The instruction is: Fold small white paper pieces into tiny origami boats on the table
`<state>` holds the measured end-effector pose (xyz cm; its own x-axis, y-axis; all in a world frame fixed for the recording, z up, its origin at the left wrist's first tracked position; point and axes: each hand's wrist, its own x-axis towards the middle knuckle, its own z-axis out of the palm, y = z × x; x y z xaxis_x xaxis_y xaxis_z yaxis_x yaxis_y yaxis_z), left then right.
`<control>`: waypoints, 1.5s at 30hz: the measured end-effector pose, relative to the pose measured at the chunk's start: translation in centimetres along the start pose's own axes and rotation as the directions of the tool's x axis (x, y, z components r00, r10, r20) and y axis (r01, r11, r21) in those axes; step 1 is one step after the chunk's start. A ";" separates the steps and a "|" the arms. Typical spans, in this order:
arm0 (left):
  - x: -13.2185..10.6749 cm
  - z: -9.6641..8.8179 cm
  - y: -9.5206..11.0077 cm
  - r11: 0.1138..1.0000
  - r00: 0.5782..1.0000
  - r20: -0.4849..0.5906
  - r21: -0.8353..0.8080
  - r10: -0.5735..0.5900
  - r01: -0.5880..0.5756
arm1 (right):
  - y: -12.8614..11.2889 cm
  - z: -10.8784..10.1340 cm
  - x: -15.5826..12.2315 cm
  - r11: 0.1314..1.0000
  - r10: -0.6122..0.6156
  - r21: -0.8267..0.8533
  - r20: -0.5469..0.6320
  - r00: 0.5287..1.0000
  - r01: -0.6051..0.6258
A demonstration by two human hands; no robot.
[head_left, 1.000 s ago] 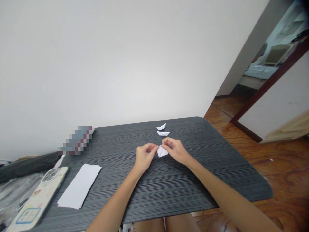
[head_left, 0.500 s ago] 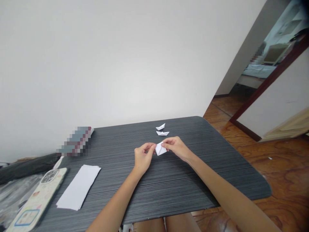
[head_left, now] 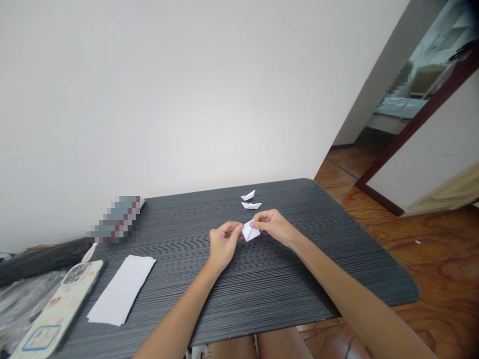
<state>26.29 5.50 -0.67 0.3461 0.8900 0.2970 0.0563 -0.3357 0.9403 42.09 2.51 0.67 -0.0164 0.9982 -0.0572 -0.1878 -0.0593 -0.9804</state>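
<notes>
A small folded piece of white paper (head_left: 251, 233), roughly diamond-shaped with a crease showing, is held up between both hands over the dark table. My left hand (head_left: 226, 240) pinches its left corner between thumb and fingers. At its upper right edge, my right hand (head_left: 272, 224) grips it the same way, thumb on the near face. Just beyond the hands sit two small white paper boats, the nearer one (head_left: 251, 205) level and the farther one (head_left: 248, 195) slightly turned. Some fingertips are hidden behind the paper.
On the left of the dark table (head_left: 179, 279) lies a stack of white paper sheets (head_left: 121, 290). Beside it is a phone in a patterned case (head_left: 60, 309). A blurred book-like object (head_left: 118, 219) is at the back left. A white wall (head_left: 209, 99) rises behind the table.
The right thumb has shifted slightly across the folded paper, and the paper is tilted a little differently. Both hands keep hold of it.
</notes>
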 end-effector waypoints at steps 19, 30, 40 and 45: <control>-0.1 0.3 0.1 0.995 0.996 -0.037 -0.060 -0.077 0.074 | 0.0 -0.1 0.2 0.991 -0.045 -0.127 -0.052 0.998 0.038; 0.0 0.6 -0.5 0.976 0.972 0.138 -0.073 -0.192 0.204 | 1.2 -0.3 0.6 0.793 -0.255 -0.577 -0.018 0.967 0.198; 0.6 0.0 0.2 0.970 0.970 0.173 -0.142 -0.173 0.199 | 0.5 -0.4 0.4 0.935 -0.075 -0.347 -0.001 0.997 0.070; 0.7 -0.1 0.8 0.971 0.985 0.077 -0.170 -0.155 0.166 | 0.0 -0.1 0.0 0.974 0.068 -0.222 0.103 0.992 -0.044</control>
<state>26.50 5.83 0.29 0.4039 0.9049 0.1342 -0.0466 -0.1261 0.9909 42.19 2.55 0.61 -0.1304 0.9860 -0.1039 0.0363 -0.1000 -0.9943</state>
